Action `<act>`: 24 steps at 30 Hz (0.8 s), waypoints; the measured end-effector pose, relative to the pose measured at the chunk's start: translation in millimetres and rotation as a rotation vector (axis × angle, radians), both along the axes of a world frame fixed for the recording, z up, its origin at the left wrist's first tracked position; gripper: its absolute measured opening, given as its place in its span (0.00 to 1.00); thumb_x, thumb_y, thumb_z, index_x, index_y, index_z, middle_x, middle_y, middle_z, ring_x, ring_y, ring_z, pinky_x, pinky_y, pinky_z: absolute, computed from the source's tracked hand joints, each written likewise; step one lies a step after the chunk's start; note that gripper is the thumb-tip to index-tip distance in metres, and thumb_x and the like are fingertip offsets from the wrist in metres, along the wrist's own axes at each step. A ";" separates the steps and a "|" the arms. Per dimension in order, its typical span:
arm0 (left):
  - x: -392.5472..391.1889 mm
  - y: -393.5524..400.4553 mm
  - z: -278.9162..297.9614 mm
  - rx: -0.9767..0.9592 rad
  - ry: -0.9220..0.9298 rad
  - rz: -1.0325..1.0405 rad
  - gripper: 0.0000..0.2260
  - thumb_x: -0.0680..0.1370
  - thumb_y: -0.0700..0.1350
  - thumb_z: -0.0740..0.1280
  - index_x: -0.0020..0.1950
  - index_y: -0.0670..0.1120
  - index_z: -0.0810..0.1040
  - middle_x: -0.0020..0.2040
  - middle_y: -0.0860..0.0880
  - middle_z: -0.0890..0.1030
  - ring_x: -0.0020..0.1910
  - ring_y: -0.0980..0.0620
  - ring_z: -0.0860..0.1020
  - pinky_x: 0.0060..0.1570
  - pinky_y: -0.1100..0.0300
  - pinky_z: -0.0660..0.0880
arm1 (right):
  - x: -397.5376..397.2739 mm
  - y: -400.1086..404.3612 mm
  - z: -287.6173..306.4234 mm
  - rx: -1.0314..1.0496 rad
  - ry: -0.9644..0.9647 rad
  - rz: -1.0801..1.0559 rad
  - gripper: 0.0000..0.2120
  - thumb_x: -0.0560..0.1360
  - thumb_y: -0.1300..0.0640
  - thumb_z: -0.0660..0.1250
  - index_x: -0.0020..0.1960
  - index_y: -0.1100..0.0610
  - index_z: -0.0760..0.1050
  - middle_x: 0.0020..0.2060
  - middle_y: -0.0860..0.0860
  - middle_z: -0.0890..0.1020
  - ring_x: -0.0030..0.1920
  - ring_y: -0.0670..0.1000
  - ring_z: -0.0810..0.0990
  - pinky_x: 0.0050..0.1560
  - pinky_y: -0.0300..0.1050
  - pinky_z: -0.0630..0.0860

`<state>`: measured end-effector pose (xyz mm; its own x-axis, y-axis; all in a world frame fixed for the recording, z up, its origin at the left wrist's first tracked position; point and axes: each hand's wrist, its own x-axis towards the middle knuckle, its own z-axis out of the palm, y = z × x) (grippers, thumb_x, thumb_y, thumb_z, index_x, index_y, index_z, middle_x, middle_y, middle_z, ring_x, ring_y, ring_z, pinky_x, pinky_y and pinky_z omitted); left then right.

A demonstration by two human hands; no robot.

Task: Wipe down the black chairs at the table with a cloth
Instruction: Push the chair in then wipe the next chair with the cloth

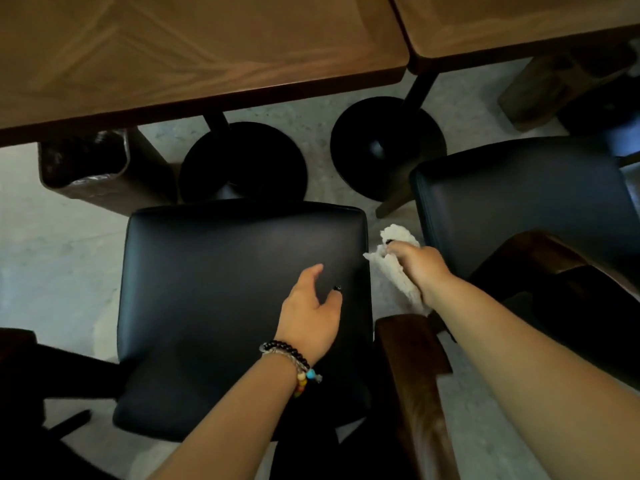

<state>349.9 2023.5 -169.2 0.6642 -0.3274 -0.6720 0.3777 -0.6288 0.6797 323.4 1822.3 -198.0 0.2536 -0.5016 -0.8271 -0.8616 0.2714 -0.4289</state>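
A black padded chair seat (221, 289) fills the middle of the view below me. My left hand (311, 313), with bead bracelets at the wrist, hovers over the seat's right side, fingers loosely spread and holding nothing. My right hand (419, 268) grips a white fluffy cloth (394, 268) in the gap between this seat and a second black chair seat (519, 199) to the right. The cloth hangs beside the first seat's right edge.
Two wooden tabletops (194, 53) (512, 26) stand ahead on black round pedestal bases (242, 164) (384, 147). A brown bin with a liner (90, 174) sits under the left table. Dark wooden chair arms (412, 382) (561, 251) flank my right forearm. The floor is pale grey.
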 end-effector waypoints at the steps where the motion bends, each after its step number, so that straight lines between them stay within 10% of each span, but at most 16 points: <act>1: 7.4 -3.6 -7.7 0.017 -0.020 -0.031 0.25 0.79 0.48 0.65 0.74 0.57 0.61 0.65 0.56 0.71 0.42 0.76 0.71 0.36 0.81 0.66 | 3.2 -2.9 -12.2 0.020 -0.003 -0.063 0.18 0.69 0.46 0.69 0.50 0.59 0.78 0.45 0.57 0.83 0.47 0.58 0.82 0.55 0.54 0.78; 6: 51.2 -20.4 -53.1 0.193 -0.193 -0.237 0.37 0.76 0.46 0.69 0.78 0.57 0.52 0.79 0.48 0.52 0.77 0.48 0.53 0.73 0.54 0.59 | 14.0 -6.4 -91.3 0.184 0.026 -0.223 0.18 0.78 0.50 0.62 0.61 0.61 0.77 0.54 0.57 0.81 0.57 0.60 0.79 0.62 0.54 0.75; 11: 97.6 -38.4 -98.1 0.634 -0.265 -0.618 0.47 0.72 0.58 0.72 0.76 0.64 0.38 0.76 0.49 0.28 0.75 0.36 0.32 0.69 0.32 0.59 | 20.5 14.9 -146.9 0.237 0.078 -0.290 0.20 0.79 0.42 0.60 0.53 0.58 0.78 0.49 0.58 0.82 0.54 0.61 0.80 0.61 0.56 0.75; 18: 107.3 -48.9 -126.2 0.735 -0.249 -0.702 0.50 0.71 0.62 0.72 0.76 0.63 0.34 0.76 0.47 0.28 0.73 0.29 0.33 0.65 0.30 0.63 | 88.0 -14.3 -160.6 -0.125 -0.054 -0.244 0.18 0.78 0.47 0.63 0.58 0.59 0.78 0.55 0.58 0.81 0.54 0.59 0.79 0.61 0.55 0.74; 24: 104.0 -45.7 -132.1 0.723 -0.284 -0.668 0.49 0.71 0.60 0.72 0.76 0.64 0.36 0.76 0.49 0.29 0.73 0.31 0.31 0.66 0.30 0.63 | 155.2 -33.0 -147.7 -0.312 -0.276 0.315 0.15 0.77 0.42 0.64 0.41 0.53 0.76 0.38 0.49 0.79 0.46 0.54 0.80 0.44 0.44 0.72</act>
<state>453.9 1977.8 -301.3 0.6601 -0.2676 -0.7019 -0.3157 -0.9467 0.0640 478.5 1789.3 -345.7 0.6200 -0.5774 -0.5313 -0.7240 -0.1601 -0.6709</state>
